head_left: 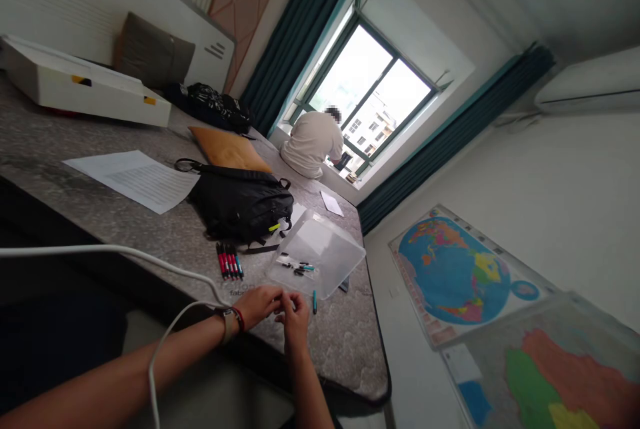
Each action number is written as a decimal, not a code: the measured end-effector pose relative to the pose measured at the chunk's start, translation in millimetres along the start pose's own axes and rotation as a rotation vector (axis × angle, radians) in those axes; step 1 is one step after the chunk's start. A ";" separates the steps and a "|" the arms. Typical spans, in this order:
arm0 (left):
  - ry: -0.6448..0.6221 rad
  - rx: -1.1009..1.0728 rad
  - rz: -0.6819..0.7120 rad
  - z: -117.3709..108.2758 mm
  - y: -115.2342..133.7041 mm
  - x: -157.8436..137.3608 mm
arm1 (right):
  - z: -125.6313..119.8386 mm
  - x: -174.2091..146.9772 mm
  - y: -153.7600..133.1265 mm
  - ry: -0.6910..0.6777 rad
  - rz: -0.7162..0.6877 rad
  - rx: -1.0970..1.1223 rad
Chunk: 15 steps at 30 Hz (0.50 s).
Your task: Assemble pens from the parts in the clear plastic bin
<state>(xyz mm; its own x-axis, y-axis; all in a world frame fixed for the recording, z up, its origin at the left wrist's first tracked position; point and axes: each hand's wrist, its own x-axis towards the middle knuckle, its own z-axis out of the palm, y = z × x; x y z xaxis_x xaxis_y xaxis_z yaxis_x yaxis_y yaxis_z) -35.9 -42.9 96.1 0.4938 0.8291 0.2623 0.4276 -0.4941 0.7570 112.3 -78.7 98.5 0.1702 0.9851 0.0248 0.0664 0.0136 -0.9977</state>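
Note:
My left hand (pixel 261 304), with a band and a red bracelet at the wrist, meets my right hand (pixel 295 320) over the near edge of the mattress. The fingers of both are pinched together at the fingertips. Whatever sits between them is too small to name. Just right of my right hand lies a teal pen piece (pixel 315 302). Beyond the hands is a clear plastic box (pixel 345 256) holding several small black, clear and teal pen parts (pixel 300 269). To its left, a row of red pens (pixel 226 261) lies beside a blue pen (pixel 239 267).
A black backpack (pixel 240 202), printed paper (pixel 143 179) and a brown envelope (pixel 230 147) lie farther back on the mattress (pixel 345 349). A white cable (pixel 155 259) passes across my left forearm. Another person (pixel 313 142) sits by the window. A white box (pixel 95 89) stands far left.

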 end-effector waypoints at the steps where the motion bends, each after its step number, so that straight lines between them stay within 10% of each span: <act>1: -0.002 0.007 0.009 -0.3 6.7 -0.4 | -2.3 -3.1 -2.7 0.026 0.005 0.019; 15: 0.107 -0.252 0.036 -5.2 82.7 -38.4 | -26.9 -96.1 -12.8 0.147 -0.002 0.057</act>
<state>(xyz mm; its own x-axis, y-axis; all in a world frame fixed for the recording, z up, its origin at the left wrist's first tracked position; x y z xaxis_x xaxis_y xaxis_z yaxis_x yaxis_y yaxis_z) -23.5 -114.2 151.7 0.4171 0.8415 0.3433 0.2030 -0.4544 0.8674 121.5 -178.2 110.7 0.3130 0.9493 0.0312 0.0111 0.0292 -0.9995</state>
